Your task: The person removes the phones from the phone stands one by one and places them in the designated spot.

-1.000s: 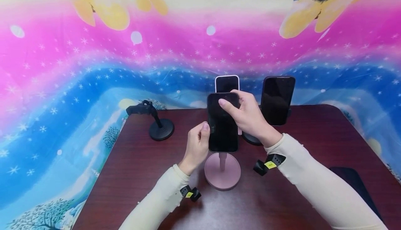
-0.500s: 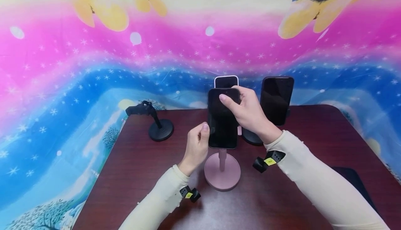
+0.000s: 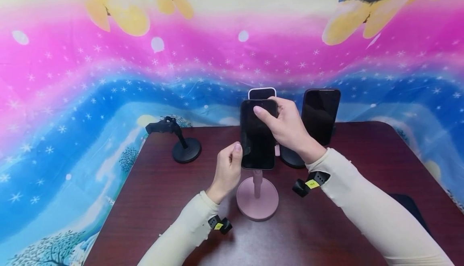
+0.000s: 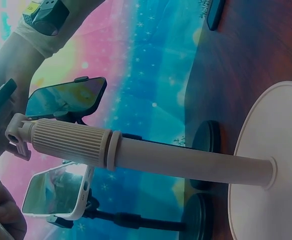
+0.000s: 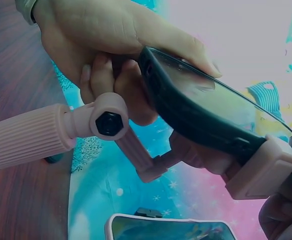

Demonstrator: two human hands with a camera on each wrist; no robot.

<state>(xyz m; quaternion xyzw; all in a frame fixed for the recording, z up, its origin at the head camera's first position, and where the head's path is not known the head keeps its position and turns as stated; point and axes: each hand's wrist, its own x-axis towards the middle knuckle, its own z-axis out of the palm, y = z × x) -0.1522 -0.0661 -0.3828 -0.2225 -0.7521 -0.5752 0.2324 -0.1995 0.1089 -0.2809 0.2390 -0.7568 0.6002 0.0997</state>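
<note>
A black smartphone [image 3: 258, 143] sits upright in the clamp of a pink phone stand [image 3: 257, 207] in the head view. My right hand [image 3: 291, 127] grips its upper right side, thumb flat on the dark screen, fingers behind. On the lower left side, my left hand [image 3: 227, 169] has its thumb against the phone's edge and its fingers curled by the clamp. The right wrist view shows the pink clamp [image 5: 263, 172] around the phone's edge, with my left hand [image 5: 283, 210] holding that end; its fingertips are partly hidden. The ribbed pink neck [image 4: 70, 142] crosses the left wrist view.
Behind stand a white-framed phone [image 3: 262, 94] and a larger dark phone [image 3: 320, 115] in a holder. A black phone stand [image 3: 186, 149] is at the left back of the table [image 3: 156, 201]. A dark flat object [image 3: 409, 209] lies partly under the right forearm. A printed cloth hangs behind.
The phone has moved slightly upward, and my right hand has risen with it. More of the stand's neck shows below it. My left hand stays in place.
</note>
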